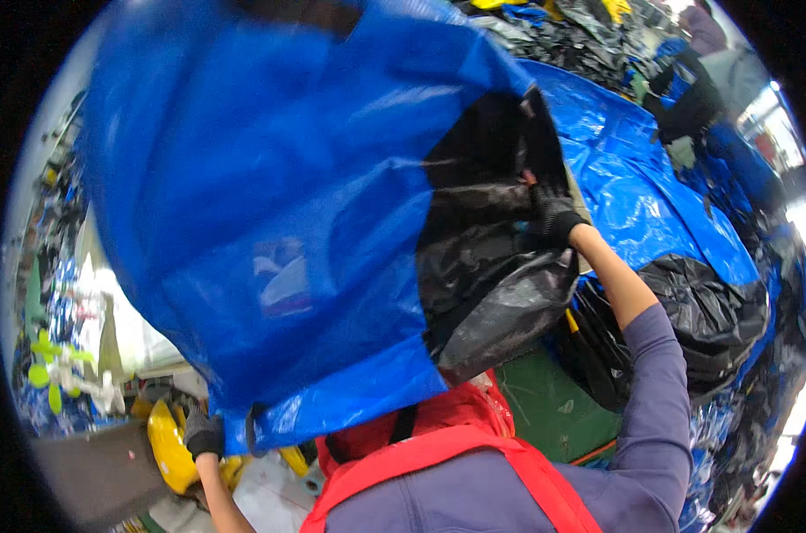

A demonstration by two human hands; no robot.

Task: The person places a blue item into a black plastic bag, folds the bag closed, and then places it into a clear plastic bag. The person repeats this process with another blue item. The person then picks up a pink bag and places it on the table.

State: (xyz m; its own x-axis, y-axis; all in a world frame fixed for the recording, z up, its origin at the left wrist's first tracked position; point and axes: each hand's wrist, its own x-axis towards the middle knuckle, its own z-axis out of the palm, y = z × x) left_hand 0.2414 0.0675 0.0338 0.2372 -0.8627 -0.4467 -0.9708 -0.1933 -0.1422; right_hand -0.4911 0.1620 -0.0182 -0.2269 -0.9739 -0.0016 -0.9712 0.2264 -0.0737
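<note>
Blue bag (287, 204), likely slick, limp and light, best held by its edges: right hand (554, 216) pinches the black panel (474, 204) under it; left hand (205, 433) beside nearest corner, closure cannot be told.

My gloved fingers: 2 sets, 1 on my left fingers' side, so left fingers (204, 433) and right fingers (555, 215)
Blue-and-black bags: 2 that I can make out, 1 held bag (305, 195) before me and 1 lying bag (634, 160) to my right
Pale patch (281, 275) on the bag I hold: 1
Red apron (420, 449) on me: 1
Green-bladed fan (65, 369): 1
Green desk (540, 391): 1
Dark and blue pieces (563, 44) in the heap: too many for me to count
</note>
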